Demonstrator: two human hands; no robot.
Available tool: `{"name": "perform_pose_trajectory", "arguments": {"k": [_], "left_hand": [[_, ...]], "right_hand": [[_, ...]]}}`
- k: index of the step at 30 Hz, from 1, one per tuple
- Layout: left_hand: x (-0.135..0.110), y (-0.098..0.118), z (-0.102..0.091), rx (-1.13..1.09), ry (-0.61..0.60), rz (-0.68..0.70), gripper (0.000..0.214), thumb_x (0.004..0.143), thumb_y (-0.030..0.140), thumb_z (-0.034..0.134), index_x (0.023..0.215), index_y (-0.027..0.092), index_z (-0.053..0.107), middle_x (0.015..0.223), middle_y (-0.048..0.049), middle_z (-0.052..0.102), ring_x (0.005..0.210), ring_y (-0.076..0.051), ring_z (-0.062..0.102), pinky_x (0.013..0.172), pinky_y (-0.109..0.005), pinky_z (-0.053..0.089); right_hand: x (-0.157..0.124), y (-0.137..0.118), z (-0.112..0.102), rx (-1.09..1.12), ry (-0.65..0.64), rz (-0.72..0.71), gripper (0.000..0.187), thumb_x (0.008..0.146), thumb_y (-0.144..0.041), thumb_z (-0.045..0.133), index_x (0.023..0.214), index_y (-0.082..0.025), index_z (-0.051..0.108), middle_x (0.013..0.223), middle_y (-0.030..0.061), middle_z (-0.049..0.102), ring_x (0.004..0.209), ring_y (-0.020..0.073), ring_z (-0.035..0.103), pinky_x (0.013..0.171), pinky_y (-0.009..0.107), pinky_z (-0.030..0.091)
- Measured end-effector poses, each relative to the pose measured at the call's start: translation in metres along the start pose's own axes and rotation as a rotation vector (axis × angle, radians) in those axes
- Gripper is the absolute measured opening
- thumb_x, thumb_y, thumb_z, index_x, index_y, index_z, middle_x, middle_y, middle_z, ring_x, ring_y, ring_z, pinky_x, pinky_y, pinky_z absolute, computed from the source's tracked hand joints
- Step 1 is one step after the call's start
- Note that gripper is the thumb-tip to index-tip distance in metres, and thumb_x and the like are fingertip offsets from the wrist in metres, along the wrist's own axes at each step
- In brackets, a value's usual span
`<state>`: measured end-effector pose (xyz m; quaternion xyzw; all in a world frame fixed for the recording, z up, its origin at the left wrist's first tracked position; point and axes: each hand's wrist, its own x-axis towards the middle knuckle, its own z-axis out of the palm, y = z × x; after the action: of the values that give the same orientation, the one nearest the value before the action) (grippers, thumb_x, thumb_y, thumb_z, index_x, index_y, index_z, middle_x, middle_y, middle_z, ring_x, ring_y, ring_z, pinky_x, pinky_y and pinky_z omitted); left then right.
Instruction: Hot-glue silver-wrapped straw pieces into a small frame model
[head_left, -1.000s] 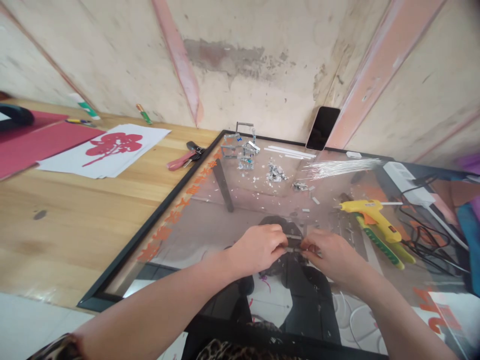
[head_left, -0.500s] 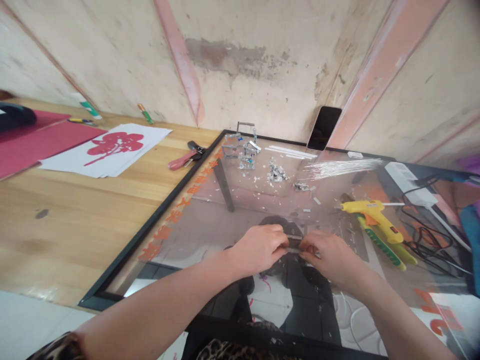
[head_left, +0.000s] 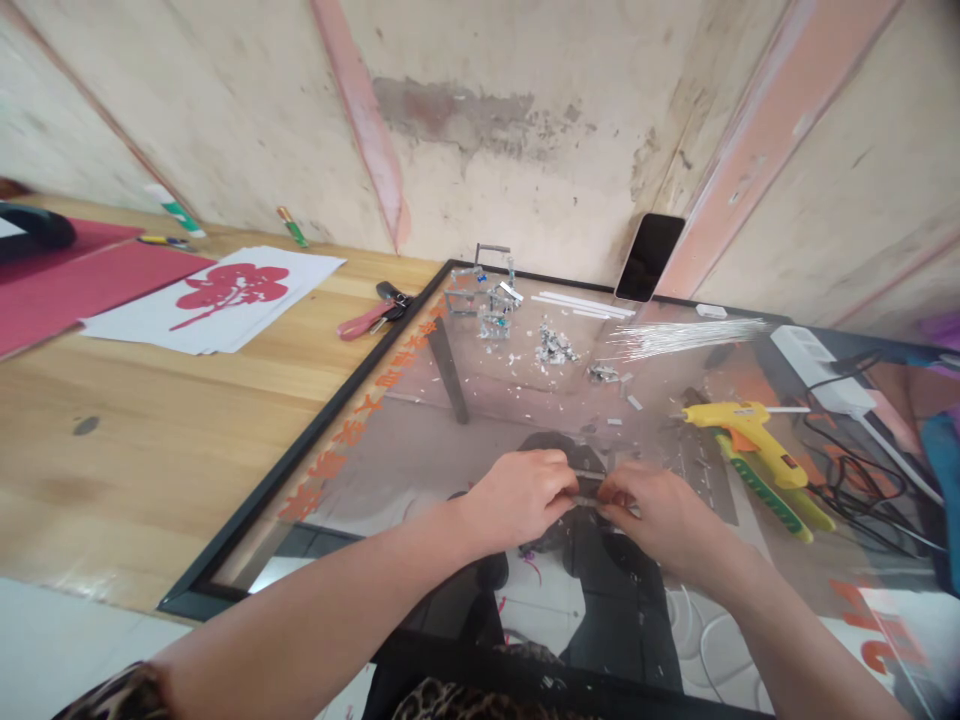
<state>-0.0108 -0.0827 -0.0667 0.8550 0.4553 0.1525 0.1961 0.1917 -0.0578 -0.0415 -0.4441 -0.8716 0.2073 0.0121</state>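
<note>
Over the glass panel (head_left: 405, 450), my left hand (head_left: 529, 497) and my right hand (head_left: 651, 505) face each other with fingers closed. Between them spans a small, thin grey strip (head_left: 588, 476), pinched at its two ends. A second narrow bar seems to run just below it, so the piece may be a little frame; my fingertips hide most of it. Beyond my hands lie a heap of silvery scraps (head_left: 555, 347) and several short cut pieces (head_left: 634, 402). At the far left of the glass stand small wire-like grey frames (head_left: 491, 300).
To the right rest a yellow glue gun (head_left: 750, 428), green-handled pliers (head_left: 769, 495), black cables and a white power strip (head_left: 817, 365). A bundle of thin wires (head_left: 682, 338) and white sticks (head_left: 581, 304) lie behind. A phone (head_left: 649, 257) leans on the wall. Keys (head_left: 390, 308) and printed paper (head_left: 225, 300) are left.
</note>
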Motion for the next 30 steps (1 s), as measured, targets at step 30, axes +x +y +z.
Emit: {"name": "perform_pose_trajectory", "arguments": {"k": [30], "left_hand": [[0.000,0.000,-0.006,-0.033,-0.034,0.011,0.015,0.085,0.019,0.051,0.085,0.016,0.065,0.083,-0.0023,0.059,0.081,-0.014,0.058,0.072,-0.023,0.043]], "right_hand": [[0.000,0.002,0.012,0.058,0.047,0.012,0.009,0.080,-0.019,0.053,0.078,-0.021,0.061,0.079,0.0007,0.062,0.079,0.0168,0.056,0.068,0.027,0.039]]}}
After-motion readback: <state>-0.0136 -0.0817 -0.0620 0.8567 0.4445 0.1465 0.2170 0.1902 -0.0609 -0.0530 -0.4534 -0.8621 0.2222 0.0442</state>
